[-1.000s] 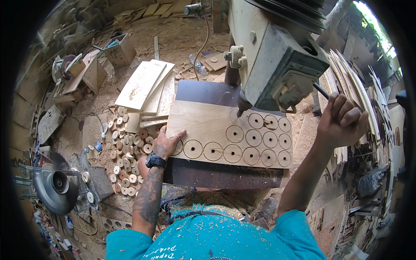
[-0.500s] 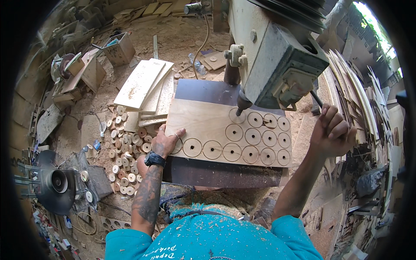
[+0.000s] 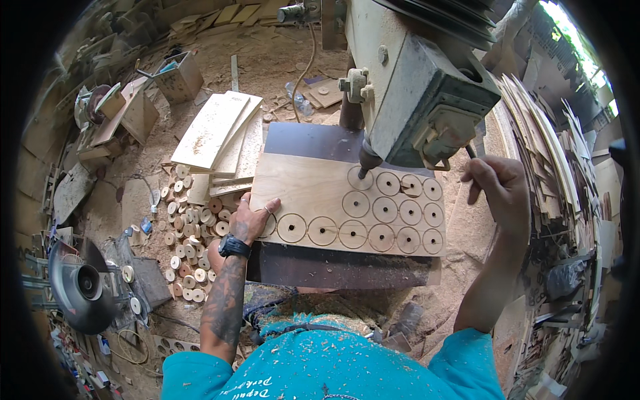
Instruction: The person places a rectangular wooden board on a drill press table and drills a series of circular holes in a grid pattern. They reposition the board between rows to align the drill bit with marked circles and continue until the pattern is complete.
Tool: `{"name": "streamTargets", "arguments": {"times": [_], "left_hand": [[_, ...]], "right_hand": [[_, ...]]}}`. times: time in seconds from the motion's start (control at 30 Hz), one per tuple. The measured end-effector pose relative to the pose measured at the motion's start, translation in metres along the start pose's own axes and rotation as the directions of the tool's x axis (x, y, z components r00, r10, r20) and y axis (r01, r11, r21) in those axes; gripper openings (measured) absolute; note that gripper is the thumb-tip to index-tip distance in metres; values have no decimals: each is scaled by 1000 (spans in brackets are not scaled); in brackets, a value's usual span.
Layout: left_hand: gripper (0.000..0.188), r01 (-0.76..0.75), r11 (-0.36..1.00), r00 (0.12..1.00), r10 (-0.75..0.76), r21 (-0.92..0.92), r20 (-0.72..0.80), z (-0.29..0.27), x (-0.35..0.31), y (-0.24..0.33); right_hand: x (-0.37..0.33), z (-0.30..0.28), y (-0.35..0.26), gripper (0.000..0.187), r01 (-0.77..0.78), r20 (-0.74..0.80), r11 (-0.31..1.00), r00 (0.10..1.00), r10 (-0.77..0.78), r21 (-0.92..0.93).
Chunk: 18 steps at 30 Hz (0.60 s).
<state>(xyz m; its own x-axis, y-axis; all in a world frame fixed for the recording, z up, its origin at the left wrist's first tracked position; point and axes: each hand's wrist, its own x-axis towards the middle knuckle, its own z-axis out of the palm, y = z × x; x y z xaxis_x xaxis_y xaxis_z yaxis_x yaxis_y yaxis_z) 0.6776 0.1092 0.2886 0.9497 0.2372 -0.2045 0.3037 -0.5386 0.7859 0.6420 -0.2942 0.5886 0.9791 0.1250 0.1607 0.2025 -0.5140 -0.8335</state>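
A pale plywood board (image 3: 300,180) lies across the dark table (image 3: 313,140) of a drill press (image 3: 420,100). Ring-shaped cuts with centre holes cover its right part and front edge. My left hand (image 3: 251,220) grips the board's left edge, with the thumb on top and the other fingers partly hidden. Over a ring in the back row, the drill chuck (image 3: 369,157) points its bit down, its tip at the ring's middle. At the right of the machine head, my right hand (image 3: 501,187) is curled at the end of the dark feed lever (image 3: 471,149).
Many small wooden discs (image 3: 190,257) are heaped left of the board, beside stacked pale planks (image 3: 213,133). A fan (image 3: 87,283) stands at far left. Upright wood strips (image 3: 533,127) line the right side. Sawdust and scraps cover the floor (image 3: 267,60).
My right hand has moved left, nearer the machine head, and the feed lever has swung with it. My left hand keeps its place on the board. The view has shifted slightly.
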Motion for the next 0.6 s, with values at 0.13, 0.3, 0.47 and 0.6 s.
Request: {"name": "streamTargets", "arguments": {"times": [0.13,0.3,0.47,0.6], "left_hand": [[83,8,1000,1000,-8,-7,3,0,-1,2],[88,0,1000,1000,0,3,12,0,-1,1],[97,-5,999,1000,6,39,-9,3,3,-5],[96,-6,999,1000,7,47,-14,7,5,-10]], "right_hand": [[-4,25,7,24,173,-166,787,929,-330,-592],[4,37,22,25,-120,-350,906,936,-32,-405],[6,28,38,44,-331,-204,916,936,288,-226],[5,37,60,44,-234,-276,939,947,162,-252]]}}
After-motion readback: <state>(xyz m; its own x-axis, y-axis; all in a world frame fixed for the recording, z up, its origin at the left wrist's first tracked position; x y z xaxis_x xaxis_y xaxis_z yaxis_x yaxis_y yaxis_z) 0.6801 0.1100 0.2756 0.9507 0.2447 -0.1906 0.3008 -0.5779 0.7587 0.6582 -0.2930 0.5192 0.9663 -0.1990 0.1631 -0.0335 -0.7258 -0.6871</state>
